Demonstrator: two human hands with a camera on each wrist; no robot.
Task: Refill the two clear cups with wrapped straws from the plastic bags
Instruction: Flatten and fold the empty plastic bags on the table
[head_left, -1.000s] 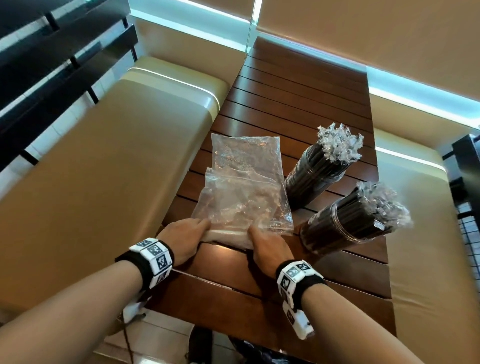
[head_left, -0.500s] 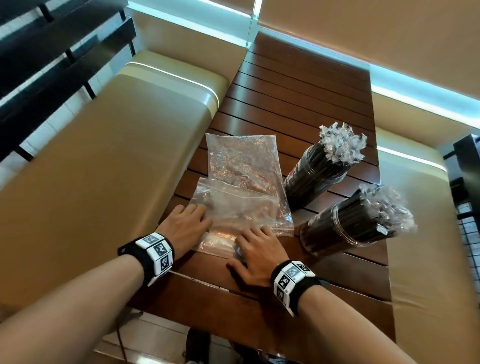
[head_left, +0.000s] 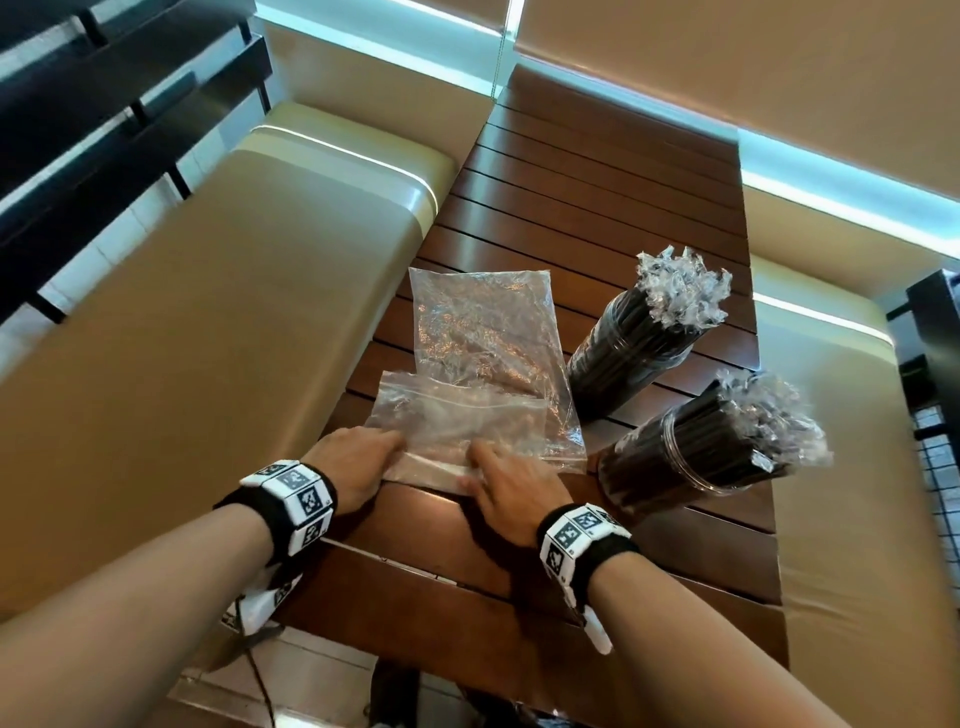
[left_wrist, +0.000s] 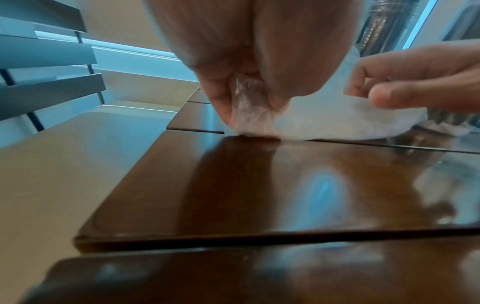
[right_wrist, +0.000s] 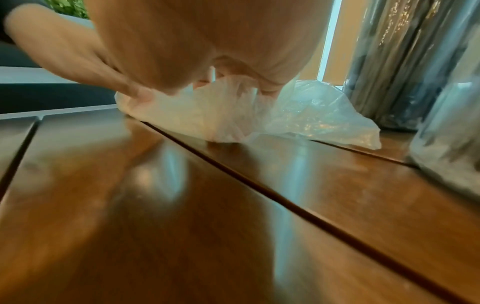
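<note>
Clear empty plastic bags (head_left: 483, 384) lie near the desk's (head_left: 597, 197) front edge, their folded near end pinched by the left hand (head_left: 353, 460) and right hand (head_left: 511, 483), beside two straw-filled clear cups (head_left: 631, 345).

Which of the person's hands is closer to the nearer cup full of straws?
Right. The right hand pinches the plastic bag just left of that cup; the left hand holds the bag's far-left end.

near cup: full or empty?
Full. The near cup is packed with black wrapped straws, wrapper tips bunched above its rim.
</note>
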